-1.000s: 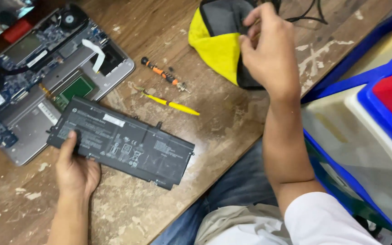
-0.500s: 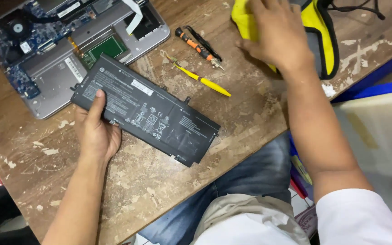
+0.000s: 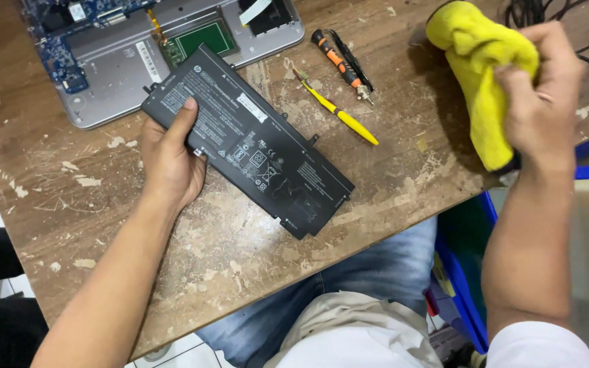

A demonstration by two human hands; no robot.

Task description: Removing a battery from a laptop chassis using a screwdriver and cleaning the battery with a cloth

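So the left hand (image 3: pixel 168 160) is clamped on the upper-left end of 1 flat black laptop battery (image 3: pixel 247 140), thumb on top. The battery lies on the scuffed wooden table (image 3: pixel 69 204), its long axis running diagonally from the opened laptop (image 3: pixel 124 61) down toward the table's near edge. Further right there's 1 yellow pry tool (image 3: pixel 339 112) and 1 orange-and-black screwdriver (image 3: pixel 342 65). The right hand (image 3: pixel 540 102) is well apart from the battery, fingers closed around 1 bunched yellow cloth (image 3: pixel 482 75).
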